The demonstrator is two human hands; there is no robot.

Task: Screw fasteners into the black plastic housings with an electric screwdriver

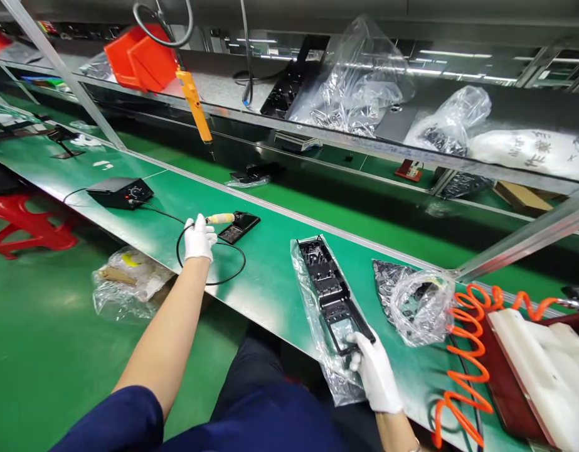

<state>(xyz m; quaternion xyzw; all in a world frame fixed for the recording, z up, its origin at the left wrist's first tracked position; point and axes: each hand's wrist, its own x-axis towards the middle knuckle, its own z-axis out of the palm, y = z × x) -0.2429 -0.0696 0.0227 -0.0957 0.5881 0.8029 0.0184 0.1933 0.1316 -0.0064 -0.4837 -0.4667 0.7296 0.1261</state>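
1. Left hand (pixel 198 238), white-gloved, left of centre: the grip is clenched around the pale handle of a soldering iron (pixel 219 219), whose tip points right toward a small black holder (pixel 239 226) lying on the counter (pixel 270 276).
2. A black cord (pixel 209 260) loops from the iron across the counter and runs up-left to a black control box (pixel 120 192) with a dial.
3. Right hand (pixel 374 371), also gloved, lower right of centre: the grip grasps the near end of a long black plastic frame (pixel 334 295), thumb on top. The frame lies on the counter partly inside a clear plastic bag (pixel 312 314).
4. Just right of the frame sits a second clear bag of dark parts (pixel 418 301).
5. A coiled orange air hose (pixel 468 351) curls across the lower right, beside a white moulded block (pixel 543 358) on a dark red base.
6. An orange electric screwdriver (pixel 195 103) hangs at upper left, tip down, above the counter.
7. The upper shelf (pixel 270 116) carries red bins (pixel 141 59) and more bagged parts.
8. A red stool (pixel 26 226) stands on the green floor at far left.
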